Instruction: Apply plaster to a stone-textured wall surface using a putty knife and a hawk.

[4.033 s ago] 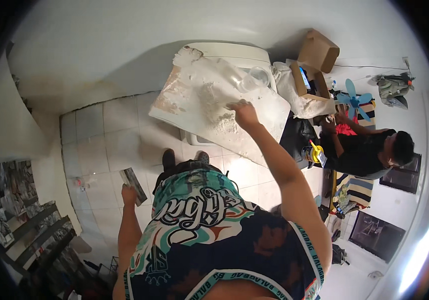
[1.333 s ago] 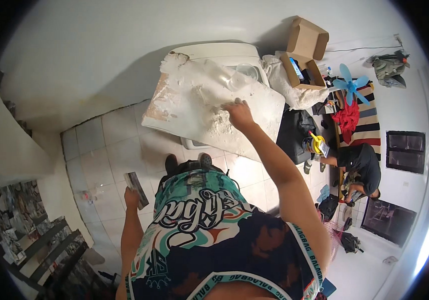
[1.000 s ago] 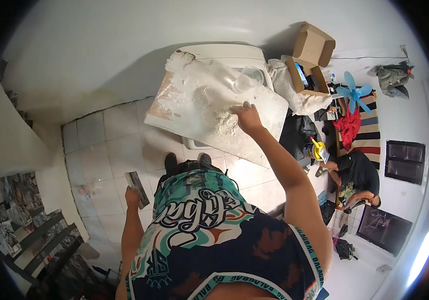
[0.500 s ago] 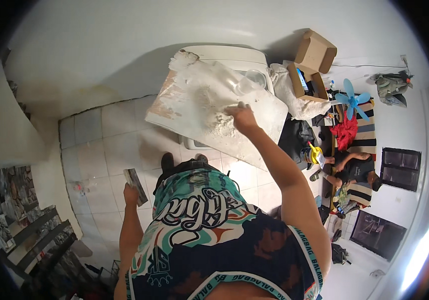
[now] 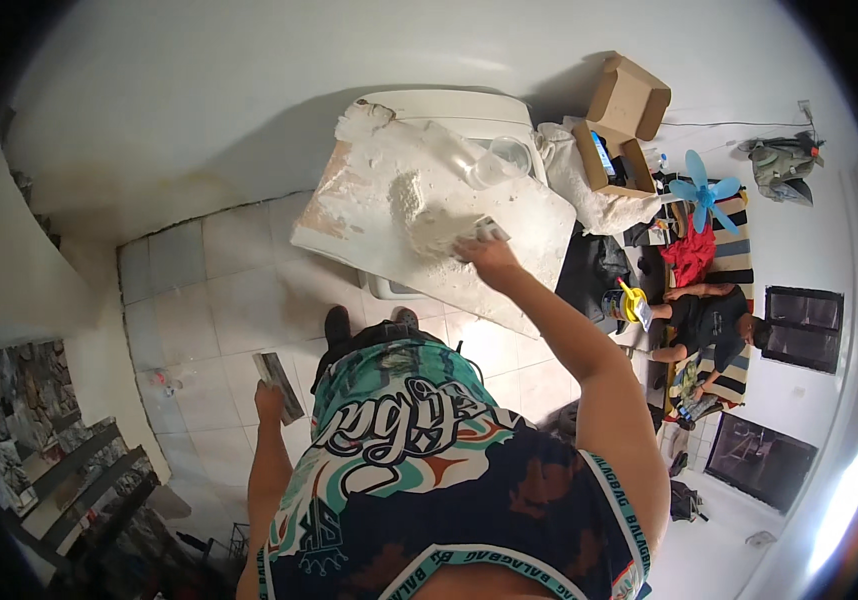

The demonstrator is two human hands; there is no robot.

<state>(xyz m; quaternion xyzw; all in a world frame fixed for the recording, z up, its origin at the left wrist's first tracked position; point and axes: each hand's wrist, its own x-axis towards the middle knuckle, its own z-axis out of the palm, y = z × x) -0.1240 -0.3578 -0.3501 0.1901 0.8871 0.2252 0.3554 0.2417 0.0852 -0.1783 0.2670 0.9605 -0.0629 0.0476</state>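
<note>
My left hand (image 5: 269, 402) hangs low at my side, closed on a flat rectangular trowel (image 5: 283, 386) with a greyish blade. Ahead of me lies a worn white board (image 5: 539, 225) bearing a heap of white, crumbly powder or plaster (image 5: 421, 215). My right hand (image 5: 490, 258) is over the board at the heap's near right side, its fingers closed. A small flat pale piece (image 5: 490, 228) shows at its fingers; its exact kind is unclear. Beyond this hand, a clear plastic tub (image 5: 501, 162) lies on the board.
The board rests on a white, box-like appliance (image 5: 449, 103) against the wall. To its right are a white sack (image 5: 609, 212), an open cardboard box (image 5: 629, 165), a blue fan (image 5: 704, 193) and a yellow-and-black bucket (image 5: 621, 305). Farther right another person (image 5: 714, 325) sits on a striped mat.
My right hand has moved slightly nearer me, and the pale piece now shows at its fingers. The heap looks reshaped. My left hand and trowel have shifted slightly right and nearer.
</note>
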